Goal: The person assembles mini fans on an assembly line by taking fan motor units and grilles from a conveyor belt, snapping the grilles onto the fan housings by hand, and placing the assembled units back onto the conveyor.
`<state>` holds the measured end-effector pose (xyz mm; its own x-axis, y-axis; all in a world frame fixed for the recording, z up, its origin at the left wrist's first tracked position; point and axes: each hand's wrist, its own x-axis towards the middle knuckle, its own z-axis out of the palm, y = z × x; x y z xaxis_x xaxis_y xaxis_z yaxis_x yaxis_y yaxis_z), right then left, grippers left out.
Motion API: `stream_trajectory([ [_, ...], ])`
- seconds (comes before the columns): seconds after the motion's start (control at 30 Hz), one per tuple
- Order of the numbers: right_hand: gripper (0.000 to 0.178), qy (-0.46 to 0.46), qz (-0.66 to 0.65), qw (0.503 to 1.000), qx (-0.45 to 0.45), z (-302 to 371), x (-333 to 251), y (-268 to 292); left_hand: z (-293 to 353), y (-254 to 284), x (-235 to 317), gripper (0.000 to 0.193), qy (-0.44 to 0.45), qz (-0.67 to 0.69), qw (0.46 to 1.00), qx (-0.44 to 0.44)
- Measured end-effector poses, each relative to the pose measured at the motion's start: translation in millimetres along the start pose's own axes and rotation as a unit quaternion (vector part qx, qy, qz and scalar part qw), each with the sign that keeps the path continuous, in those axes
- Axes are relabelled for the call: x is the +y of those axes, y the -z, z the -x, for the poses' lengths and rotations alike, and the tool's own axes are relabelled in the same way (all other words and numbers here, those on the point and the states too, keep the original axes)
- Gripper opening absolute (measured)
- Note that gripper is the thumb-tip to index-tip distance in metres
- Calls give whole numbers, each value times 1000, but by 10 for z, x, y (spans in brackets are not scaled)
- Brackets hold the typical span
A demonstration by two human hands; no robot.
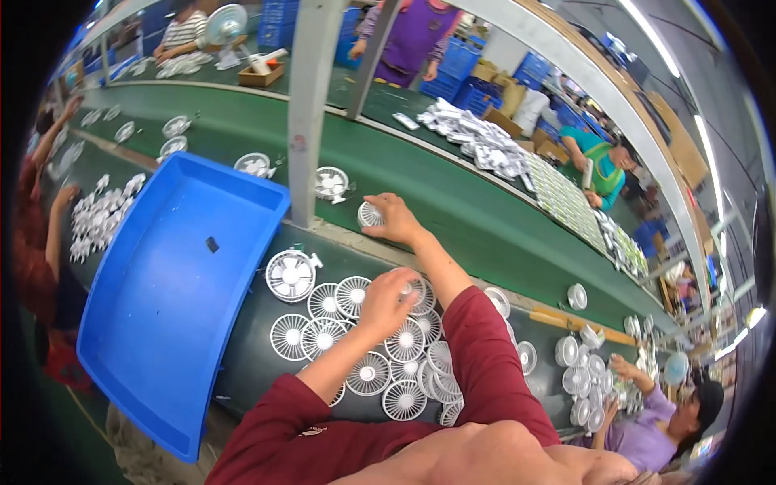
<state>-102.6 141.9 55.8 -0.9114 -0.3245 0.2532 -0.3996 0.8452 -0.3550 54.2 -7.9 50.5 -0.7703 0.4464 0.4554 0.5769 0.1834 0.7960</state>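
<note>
Maroon cloth sleeves (503,364) lead to our left hand (386,304), whose grip we cannot tell, and right hand (394,220), fingers clasping a round white plastic fan cage (369,214) at the green belt (461,230), best held level.

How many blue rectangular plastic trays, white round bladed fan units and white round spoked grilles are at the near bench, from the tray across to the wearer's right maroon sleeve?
Blue rectangular plastic tray: 1
White round bladed fan unit: 1
White round spoked grilles: at least 12; they overlap and some are hidden
Total: at least 14
</note>
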Motion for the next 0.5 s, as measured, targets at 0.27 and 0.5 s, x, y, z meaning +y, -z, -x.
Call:
stream_trajectory([
  [0.27,76,76,-167,981,66,812,-801,808,-160,319,-122,62,304,511,799,93],
  [0.5,79,99,-13,988,118,1309,-1391,724,-195,371,70,50,285,728,623,37],
])
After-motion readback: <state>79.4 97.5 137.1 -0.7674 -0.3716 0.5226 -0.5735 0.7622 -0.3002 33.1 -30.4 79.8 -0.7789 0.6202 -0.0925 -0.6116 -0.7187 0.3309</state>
